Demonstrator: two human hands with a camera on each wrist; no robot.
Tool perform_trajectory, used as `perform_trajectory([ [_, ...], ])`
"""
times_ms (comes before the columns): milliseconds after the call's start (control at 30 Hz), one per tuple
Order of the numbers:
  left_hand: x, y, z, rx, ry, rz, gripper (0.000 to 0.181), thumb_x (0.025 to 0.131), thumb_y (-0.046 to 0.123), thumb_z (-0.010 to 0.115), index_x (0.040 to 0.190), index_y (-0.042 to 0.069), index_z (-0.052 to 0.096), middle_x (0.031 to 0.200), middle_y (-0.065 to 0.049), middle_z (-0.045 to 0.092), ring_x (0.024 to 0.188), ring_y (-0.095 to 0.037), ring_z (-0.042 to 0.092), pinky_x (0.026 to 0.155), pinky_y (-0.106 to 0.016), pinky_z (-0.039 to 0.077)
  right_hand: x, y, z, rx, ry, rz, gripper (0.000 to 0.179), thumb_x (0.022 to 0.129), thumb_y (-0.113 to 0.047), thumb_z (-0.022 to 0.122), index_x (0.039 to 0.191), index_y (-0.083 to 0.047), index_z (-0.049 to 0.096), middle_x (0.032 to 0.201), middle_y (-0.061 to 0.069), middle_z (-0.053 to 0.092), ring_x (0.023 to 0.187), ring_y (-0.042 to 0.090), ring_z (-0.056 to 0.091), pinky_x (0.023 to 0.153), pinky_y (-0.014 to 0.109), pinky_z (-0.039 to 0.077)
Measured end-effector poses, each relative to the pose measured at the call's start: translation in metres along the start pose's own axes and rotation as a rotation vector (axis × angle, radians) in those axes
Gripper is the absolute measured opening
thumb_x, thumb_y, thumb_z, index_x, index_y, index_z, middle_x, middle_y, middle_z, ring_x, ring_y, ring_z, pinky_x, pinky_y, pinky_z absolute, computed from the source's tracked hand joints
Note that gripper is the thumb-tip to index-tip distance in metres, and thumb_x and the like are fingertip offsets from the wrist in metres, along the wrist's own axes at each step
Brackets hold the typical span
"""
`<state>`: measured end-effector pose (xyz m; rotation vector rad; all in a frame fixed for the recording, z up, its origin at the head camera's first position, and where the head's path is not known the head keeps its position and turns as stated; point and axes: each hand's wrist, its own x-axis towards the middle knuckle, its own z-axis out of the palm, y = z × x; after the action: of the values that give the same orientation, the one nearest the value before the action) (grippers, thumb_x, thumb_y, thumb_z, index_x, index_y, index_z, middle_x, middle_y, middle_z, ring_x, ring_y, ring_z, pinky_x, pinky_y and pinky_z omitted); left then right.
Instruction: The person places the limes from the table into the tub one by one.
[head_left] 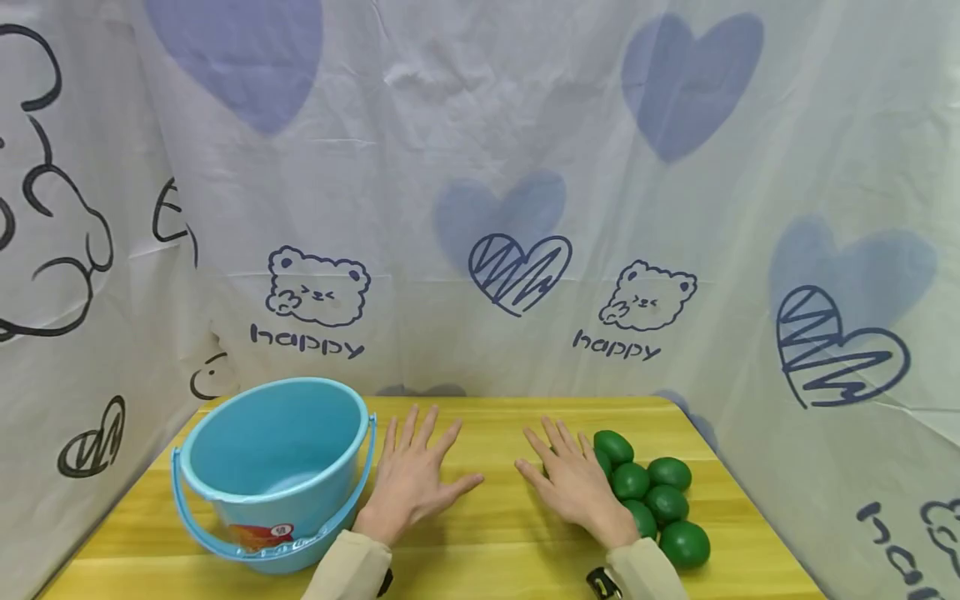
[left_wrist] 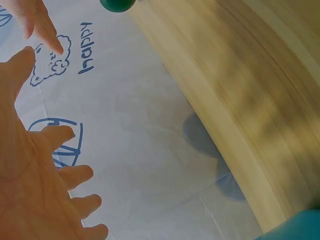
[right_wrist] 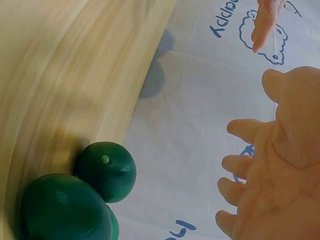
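Head view forward; wrist views close; tabletop (head_left: 491, 542) shared.

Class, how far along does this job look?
Done: apparently nothing; the bucket shows nothing inside. In hand: nothing; the left hand and right hand are spread and hold nothing. Remaining: seemingly everything; the green fruits lie on the table, outside the bucket.

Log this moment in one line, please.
left grip: empty, spread | right grip: empty, spread | blue bucket: upright, near left grip | green fruits: near right grip
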<state>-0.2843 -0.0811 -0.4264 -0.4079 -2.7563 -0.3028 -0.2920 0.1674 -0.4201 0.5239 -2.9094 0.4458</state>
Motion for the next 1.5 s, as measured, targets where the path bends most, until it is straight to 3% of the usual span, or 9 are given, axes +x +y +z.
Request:
perform_trajectory([
  [167,0.001,0.0,-0.001,-0.028,0.029,0.006,0.078,0.087,0.076,0.045,0.149,0.028,0.043,0.159,-0.012,0.031,0.149,-0.039,0.021,0.117,-0.062,0.018,-0.002,0.002,-0.002,0.02,0.008,0.0,0.063,0.101,-0.058,0.037,0.151,-0.02,0.039,0.163,0.011,0.021,0.151,0.034,0.017,0.119,0.062,0.011],
  [367,0.002,0.001,-0.006,-0.131,0.116,0.018,0.065,0.094,0.06,0.054,0.143,0.018,0.052,0.152,-0.016,0.043,0.141,-0.041,0.038,0.111,-0.06,0.034,-0.003,0.005,-0.002,0.042,0.038,0.005,0.061,0.1,-0.056,0.043,0.148,-0.017,0.045,0.16,0.013,0.028,0.148,0.038,0.025,0.118,0.061,0.019],
  [633,-0.003,-0.004,-0.015,-0.25,0.266,0.03,0.045,0.092,0.042,0.067,0.126,0.012,0.066,0.118,-0.01,0.068,0.106,-0.028,0.068,0.087,-0.043,0.056,-0.004,0.008,-0.006,0.089,0.077,0.058,0.055,0.097,-0.055,0.053,0.138,-0.019,0.057,0.148,0.012,0.048,0.133,0.036,0.049,0.105,0.056,0.043],
  [867,-0.011,-0.009,-0.026,-0.288,0.432,0.118,0.028,0.088,0.027,0.075,0.111,0.011,0.072,0.104,-0.004,0.072,0.094,-0.021,0.071,0.079,-0.035,0.058,-0.005,0.015,-0.008,0.161,0.173,0.087,0.042,0.094,-0.048,0.061,0.126,-0.02,0.066,0.13,0.004,0.064,0.122,0.028,0.06,0.098,0.049,0.05],
  [1067,-0.021,-0.014,-0.039,-0.316,0.609,0.169,0.028,0.082,0.017,0.081,0.107,0.011,0.072,0.102,-0.004,0.071,0.094,-0.021,0.069,0.077,-0.035,0.058,-0.007,0.021,-0.01,0.224,0.177,0.127,0.043,0.094,-0.05,0.061,0.125,-0.021,0.067,0.128,0.002,0.065,0.122,0.026,0.06,0.098,0.048,0.05],
  [1267,-0.033,-0.025,-0.057,-0.31,0.657,0.18,0.029,0.08,0.015,0.081,0.107,0.008,0.072,0.105,-0.006,0.069,0.098,-0.022,0.066,0.081,-0.04,0.056,-0.011,0.027,-0.011,0.253,0.187,0.164,0.042,0.093,-0.049,0.063,0.124,-0.021,0.067,0.127,0.001,0.066,0.12,0.025,0.061,0.098,0.048,0.05],
  [1500,-0.05,-0.048,-0.075,-0.275,0.705,0.165,0.029,0.077,0.013,0.082,0.103,0.005,0.073,0.104,-0.01,0.069,0.098,-0.028,0.063,0.086,-0.045,0.049,-0.014,0.036,-0.013,0.238,0.19,0.166,0.044,0.094,-0.053,0.06,0.124,-0.021,0.067,0.127,0.002,0.066,0.119,0.026,0.061,0.098,0.048,0.05],
])
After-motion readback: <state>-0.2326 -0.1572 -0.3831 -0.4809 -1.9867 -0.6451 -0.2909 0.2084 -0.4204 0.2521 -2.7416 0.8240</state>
